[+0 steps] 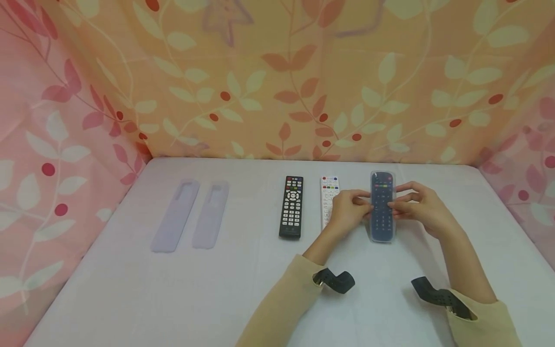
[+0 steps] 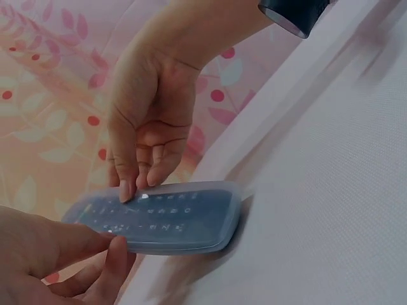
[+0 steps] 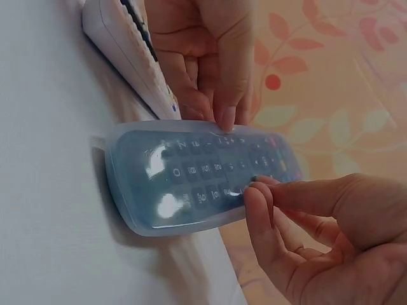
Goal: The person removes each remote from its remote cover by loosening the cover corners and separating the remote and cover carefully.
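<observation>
A dark blue remote control [image 1: 382,226] in a clear silicone cover stands at the right of the table, its lower end on the cloth. My left hand [image 1: 348,211] pinches the left edge of the covered remote, thumb toward the front. On the opposite edge, my right hand [image 1: 422,208] pinches it between thumb and fingers. The cover wraps round the remote's rim in the right wrist view, with glare on the lower keys. Just left, a white remote control [image 1: 330,185] lies partly hidden behind my left hand.
A black remote control [image 1: 291,207] lies left of the white one. Two translucent silicone covers [image 1: 173,219] lie side by side at the table's left. Patterned cloth [image 1: 243,96] walls the back and both sides of the white table [image 1: 151,299].
</observation>
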Available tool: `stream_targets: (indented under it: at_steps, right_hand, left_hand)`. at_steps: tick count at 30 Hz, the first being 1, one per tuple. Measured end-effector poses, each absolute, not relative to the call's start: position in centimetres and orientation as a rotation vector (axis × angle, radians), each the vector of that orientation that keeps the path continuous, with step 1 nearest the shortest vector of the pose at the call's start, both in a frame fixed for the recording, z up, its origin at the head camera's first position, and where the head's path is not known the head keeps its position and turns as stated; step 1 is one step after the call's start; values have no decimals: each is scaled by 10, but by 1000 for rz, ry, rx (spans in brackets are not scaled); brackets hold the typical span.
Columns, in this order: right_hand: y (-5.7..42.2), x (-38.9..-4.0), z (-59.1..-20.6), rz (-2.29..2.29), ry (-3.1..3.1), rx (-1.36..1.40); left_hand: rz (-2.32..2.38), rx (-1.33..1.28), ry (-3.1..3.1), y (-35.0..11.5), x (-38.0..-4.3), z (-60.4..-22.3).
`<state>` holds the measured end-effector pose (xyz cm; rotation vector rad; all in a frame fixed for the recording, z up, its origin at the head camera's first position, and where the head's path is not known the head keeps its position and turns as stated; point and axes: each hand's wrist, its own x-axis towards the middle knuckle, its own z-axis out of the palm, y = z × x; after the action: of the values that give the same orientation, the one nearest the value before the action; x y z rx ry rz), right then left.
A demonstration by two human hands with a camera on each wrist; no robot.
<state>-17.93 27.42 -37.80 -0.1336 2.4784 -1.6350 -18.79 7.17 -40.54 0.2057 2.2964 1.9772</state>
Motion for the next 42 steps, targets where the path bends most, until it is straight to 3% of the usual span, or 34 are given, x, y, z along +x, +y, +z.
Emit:
stream_targets:
  at_steps: [42]
  right_hand:
    - [277, -173, -361, -2040, 2247, -151]
  left_hand:
    - [2219, 289, 2212, 72, -186, -395]
